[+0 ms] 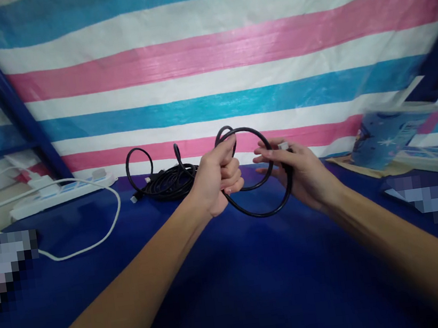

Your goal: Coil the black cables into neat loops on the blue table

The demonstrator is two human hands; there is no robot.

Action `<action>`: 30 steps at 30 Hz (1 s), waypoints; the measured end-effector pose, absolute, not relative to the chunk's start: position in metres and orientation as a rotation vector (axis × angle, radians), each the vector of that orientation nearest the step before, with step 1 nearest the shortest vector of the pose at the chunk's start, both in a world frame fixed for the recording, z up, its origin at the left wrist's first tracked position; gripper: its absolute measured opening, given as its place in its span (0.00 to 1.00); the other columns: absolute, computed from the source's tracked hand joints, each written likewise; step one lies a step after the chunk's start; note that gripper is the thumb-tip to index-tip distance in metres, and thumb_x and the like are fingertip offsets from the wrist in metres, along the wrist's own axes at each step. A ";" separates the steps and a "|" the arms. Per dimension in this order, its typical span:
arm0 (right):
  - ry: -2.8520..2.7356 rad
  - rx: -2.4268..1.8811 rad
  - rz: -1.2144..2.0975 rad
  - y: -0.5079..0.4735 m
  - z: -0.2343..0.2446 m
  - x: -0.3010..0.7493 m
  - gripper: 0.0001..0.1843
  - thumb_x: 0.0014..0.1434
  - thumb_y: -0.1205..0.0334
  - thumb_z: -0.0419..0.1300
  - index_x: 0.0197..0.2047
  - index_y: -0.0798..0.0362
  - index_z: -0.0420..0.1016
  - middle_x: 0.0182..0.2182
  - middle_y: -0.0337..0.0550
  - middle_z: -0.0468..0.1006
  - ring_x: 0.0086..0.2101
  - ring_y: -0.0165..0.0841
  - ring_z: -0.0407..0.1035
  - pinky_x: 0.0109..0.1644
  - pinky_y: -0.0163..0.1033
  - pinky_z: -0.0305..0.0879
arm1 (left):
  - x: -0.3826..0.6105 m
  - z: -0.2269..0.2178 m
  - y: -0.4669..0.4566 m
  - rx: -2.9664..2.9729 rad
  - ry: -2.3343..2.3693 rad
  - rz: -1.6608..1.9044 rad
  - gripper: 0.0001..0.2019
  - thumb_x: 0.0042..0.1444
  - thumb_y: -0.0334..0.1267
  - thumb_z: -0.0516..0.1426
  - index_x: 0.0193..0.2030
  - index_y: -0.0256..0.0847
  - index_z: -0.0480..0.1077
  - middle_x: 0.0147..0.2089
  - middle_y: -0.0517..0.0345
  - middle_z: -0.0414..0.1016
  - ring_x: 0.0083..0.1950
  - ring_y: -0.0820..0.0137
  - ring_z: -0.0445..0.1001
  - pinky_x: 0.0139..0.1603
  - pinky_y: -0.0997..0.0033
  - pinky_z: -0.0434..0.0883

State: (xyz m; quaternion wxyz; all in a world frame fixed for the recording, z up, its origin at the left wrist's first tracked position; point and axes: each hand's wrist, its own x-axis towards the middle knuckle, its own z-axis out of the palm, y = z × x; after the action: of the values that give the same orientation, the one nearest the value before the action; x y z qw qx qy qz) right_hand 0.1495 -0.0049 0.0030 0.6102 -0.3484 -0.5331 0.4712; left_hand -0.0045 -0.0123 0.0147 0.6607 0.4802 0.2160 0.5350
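Note:
A black cable [264, 214] hangs in loops between my two hands, above the blue table [236, 291]. My left hand [222, 171] is closed in a fist around the gathered loops, thumb on top. My right hand [304, 166] holds the cable's end by the plug, between thumb and fingers; a light metal connector tip [283, 146] shows there. Behind my left hand lies a coiled pile of black cable [169, 184], with connector ends sticking out on its left and loops standing up.
A white power strip [65, 194] with a plugged-in charger [44, 182] and white cord [118, 209] stands at the back left. Blurred-out flat items [2, 268] lie at both sides. A blue patterned container [388, 136] stands at the back right. A striped sheet [205, 58] hangs behind.

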 end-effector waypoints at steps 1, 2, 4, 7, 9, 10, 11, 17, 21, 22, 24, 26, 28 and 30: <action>-1.216 -0.796 1.158 -0.004 0.002 0.150 0.15 0.46 0.63 0.68 0.38 0.53 0.72 0.36 0.42 0.74 0.38 0.31 0.70 0.39 0.36 0.68 | -0.006 0.016 -0.012 1.056 0.446 1.235 0.24 0.60 0.43 0.51 0.18 0.42 0.43 0.14 0.71 0.36 0.13 0.82 0.38 0.14 0.78 0.44; -1.194 -0.776 1.231 -0.004 0.002 0.150 0.14 0.47 0.61 0.68 0.38 0.53 0.73 0.36 0.42 0.75 0.37 0.32 0.71 0.39 0.37 0.68 | -0.008 0.017 -0.011 1.026 0.412 1.268 0.25 0.60 0.43 0.51 0.17 0.42 0.43 0.14 0.71 0.35 0.13 0.82 0.38 0.14 0.78 0.45; -1.127 -0.716 1.347 -0.005 0.001 0.151 0.12 0.49 0.61 0.66 0.38 0.53 0.74 0.36 0.43 0.76 0.37 0.33 0.71 0.40 0.39 0.70 | -0.012 0.019 -0.008 0.961 0.360 1.366 0.26 0.60 0.44 0.51 0.17 0.42 0.42 0.14 0.70 0.35 0.12 0.82 0.38 0.14 0.78 0.46; -1.048 -0.649 1.436 -0.008 0.000 0.146 0.10 0.51 0.60 0.64 0.37 0.53 0.75 0.36 0.44 0.76 0.38 0.35 0.72 0.43 0.42 0.71 | -0.012 0.016 -0.004 0.864 0.292 1.514 0.27 0.61 0.46 0.51 0.17 0.41 0.40 0.13 0.70 0.36 0.11 0.81 0.39 0.14 0.78 0.48; -1.056 -0.678 1.421 -0.011 -0.001 0.142 0.10 0.51 0.59 0.64 0.37 0.54 0.75 0.32 0.42 0.76 0.34 0.33 0.72 0.39 0.39 0.71 | -0.005 0.009 -0.005 0.849 0.308 1.449 0.27 0.61 0.47 0.50 0.17 0.42 0.41 0.12 0.70 0.36 0.11 0.81 0.40 0.15 0.77 0.51; -1.079 -0.719 1.375 -0.012 -0.001 0.141 0.10 0.51 0.60 0.64 0.36 0.54 0.74 0.29 0.40 0.74 0.30 0.30 0.71 0.35 0.36 0.70 | -0.001 0.003 -0.006 0.864 0.331 1.358 0.26 0.61 0.48 0.49 0.16 0.42 0.41 0.12 0.70 0.37 0.11 0.81 0.40 0.15 0.77 0.52; -1.116 -0.779 1.303 -0.013 -0.001 0.141 0.08 0.50 0.60 0.65 0.34 0.54 0.73 0.24 0.37 0.71 0.24 0.27 0.68 0.29 0.33 0.67 | 0.004 -0.002 -0.008 0.901 0.379 1.222 0.26 0.61 0.47 0.49 0.16 0.42 0.43 0.12 0.71 0.38 0.11 0.81 0.41 0.16 0.76 0.55; -1.714 -1.270 0.646 -0.004 0.009 0.161 0.07 0.53 0.61 0.60 0.26 0.52 0.73 0.10 0.32 0.58 0.12 0.26 0.53 0.15 0.33 0.46 | 0.016 -0.017 -0.014 1.247 0.522 0.971 0.17 0.54 0.44 0.59 0.21 0.39 0.58 0.16 0.71 0.53 0.13 0.83 0.52 0.24 0.74 0.66; -1.861 -1.175 0.197 -0.002 0.008 0.163 0.11 0.54 0.68 0.55 0.34 0.51 0.79 0.17 0.39 0.70 0.17 0.30 0.60 0.23 0.35 0.52 | 0.016 -0.013 -0.013 1.283 0.693 1.273 0.19 0.48 0.45 0.64 0.41 0.44 0.61 0.24 0.71 0.59 0.16 0.84 0.49 0.17 0.78 0.50; -1.879 -1.172 0.121 -0.002 0.005 0.161 0.15 0.53 0.69 0.55 0.41 0.50 0.79 0.19 0.40 0.72 0.19 0.31 0.61 0.24 0.36 0.53 | 0.017 -0.014 -0.013 1.310 0.724 1.318 0.20 0.48 0.46 0.64 0.43 0.44 0.61 0.24 0.70 0.60 0.17 0.84 0.51 0.18 0.78 0.51; -1.926 -1.198 0.004 -0.002 0.000 0.160 0.27 0.53 0.68 0.54 0.58 0.53 0.71 0.20 0.41 0.73 0.20 0.33 0.62 0.26 0.36 0.53 | 0.020 -0.015 -0.014 1.388 0.756 1.347 0.19 0.49 0.49 0.62 0.42 0.43 0.63 0.24 0.68 0.61 0.19 0.82 0.54 0.21 0.78 0.55; -1.998 -1.210 -0.059 -0.002 -0.005 0.160 0.36 0.55 0.67 0.51 0.68 0.57 0.54 0.21 0.41 0.72 0.20 0.34 0.61 0.26 0.37 0.54 | 0.021 -0.017 -0.015 1.469 0.780 1.346 0.16 0.52 0.52 0.59 0.39 0.42 0.66 0.25 0.65 0.63 0.23 0.81 0.59 0.25 0.78 0.58; -2.058 -1.157 -0.085 0.000 -0.009 0.163 0.39 0.56 0.67 0.48 0.70 0.56 0.46 0.27 0.44 0.75 0.24 0.35 0.64 0.29 0.38 0.58 | 0.020 -0.017 -0.015 1.581 0.822 1.360 0.16 0.54 0.53 0.57 0.35 0.41 0.68 0.28 0.61 0.67 0.28 0.78 0.65 0.30 0.77 0.61; -2.089 -1.088 -0.098 0.003 -0.011 0.165 0.35 0.56 0.68 0.47 0.67 0.52 0.54 0.37 0.49 0.76 0.32 0.37 0.68 0.35 0.41 0.61 | 0.017 -0.017 -0.016 1.735 0.882 1.368 0.16 0.55 0.54 0.55 0.33 0.41 0.69 0.31 0.59 0.71 0.34 0.75 0.68 0.35 0.76 0.62</action>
State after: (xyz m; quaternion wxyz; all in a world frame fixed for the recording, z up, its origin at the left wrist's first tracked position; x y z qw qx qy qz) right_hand 0.1650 0.0032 -0.0107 0.3821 -0.4264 -0.8189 -0.0386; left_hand 0.0166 -0.0158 -0.0171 0.3721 0.6769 0.3442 0.5337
